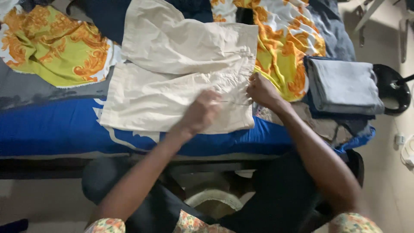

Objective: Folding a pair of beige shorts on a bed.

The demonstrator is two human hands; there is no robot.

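— Both hands are on the cream garment (pixel 172 82), right?

— Yes. Left hand (pixel 202 113) is blurred, resting on the lower middle of the cloth with fingers curled; whether it pinches the fabric I cannot tell. Right hand (pixel 261 90) sits at the garment's right edge, its fingers closed on the hem there.

— And where does the garment lie?

— In the centre of the frame, spread flat on the bed (pixel 51 129), which has a blue cover. One part of it is folded over at the top and angles toward the upper middle of the frame.

— What's around it?

— A yellow and orange patterned sheet (pixel 56 47) is bunched at the upper left, and the same pattern shows at the upper right, just beside the right hand. Right of that, a folded grey cloth (pixel 343 84) rests on a small stack of darker pieces near the bed's right edge. A black round object (pixel 393 86) touches the stack's right side, on the pale floor (pixel 388 172).

— And lower down?

— Both forearms reach up from the bottom of the frame, with flowery sleeves at the bottom edge.
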